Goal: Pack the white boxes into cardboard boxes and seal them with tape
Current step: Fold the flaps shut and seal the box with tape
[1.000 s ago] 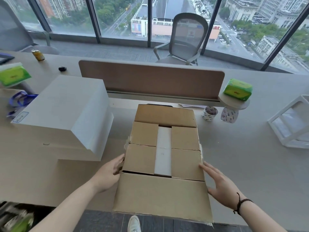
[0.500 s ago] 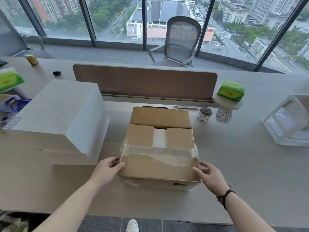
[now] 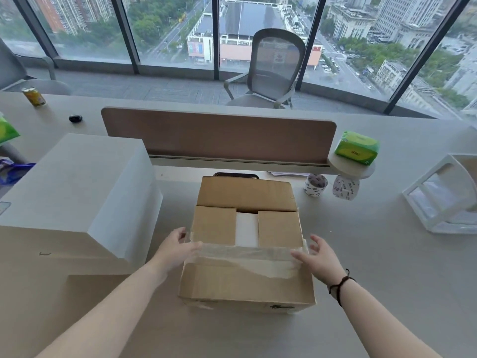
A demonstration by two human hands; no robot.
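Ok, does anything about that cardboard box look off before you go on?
Yes. The cardboard box carries crumpled old clear tape across its near flap, and the side flaps leave a gap showing the white box inside.

Office interior in daylight. A pale grey counter point(image 3: 387, 254) spans the foreground, divided by a low brown partition panel point(image 3: 219, 135) set in a grey rail. Beyond it, a grey mesh-backed office chair point(image 3: 273, 71) stands on dark grey carpet point(image 3: 154, 86); part of a second chair point(image 3: 15, 73) shows at far left. Floor-to-ceiling windows point(image 3: 167, 27) with dark mullions point(image 3: 215, 34) curve across the rear, giving a high view over city buildings, streets and trees. Illumination is soft and diffuse, entering from the glazing
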